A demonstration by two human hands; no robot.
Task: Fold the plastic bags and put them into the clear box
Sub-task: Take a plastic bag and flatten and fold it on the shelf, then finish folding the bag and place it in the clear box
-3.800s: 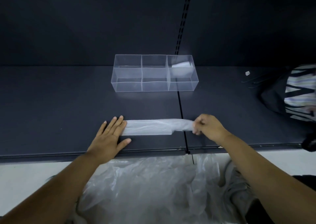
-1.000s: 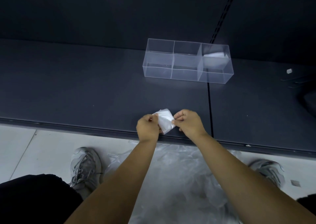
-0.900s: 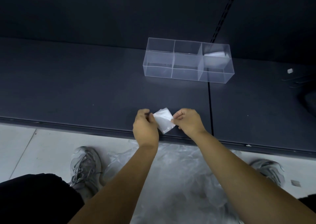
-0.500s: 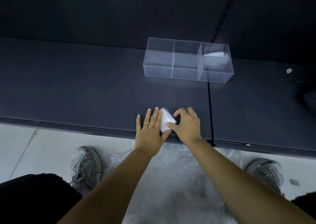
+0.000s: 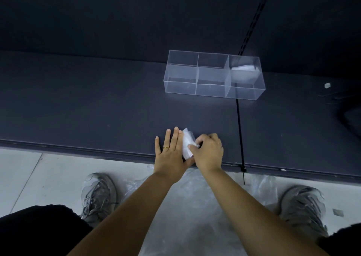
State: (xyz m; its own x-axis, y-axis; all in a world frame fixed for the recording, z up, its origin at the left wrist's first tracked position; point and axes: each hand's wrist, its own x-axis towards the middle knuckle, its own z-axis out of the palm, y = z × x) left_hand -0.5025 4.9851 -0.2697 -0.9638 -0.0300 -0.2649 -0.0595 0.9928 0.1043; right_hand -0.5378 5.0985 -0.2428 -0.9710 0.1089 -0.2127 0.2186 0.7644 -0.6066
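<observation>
On the dark shelf [image 5: 97,103], the flat left hand [image 5: 172,154] is pressing the folded plastic bag [image 5: 187,141], the right hand [image 5: 208,152] pinching it.

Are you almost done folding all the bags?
One folded bag lies in the right compartment of the clear box. The left hand presses a second bag flat on the shelf while the right hand pinches it; it isn't boxed yet. A pile of loose plastic on the floor waits.
</observation>
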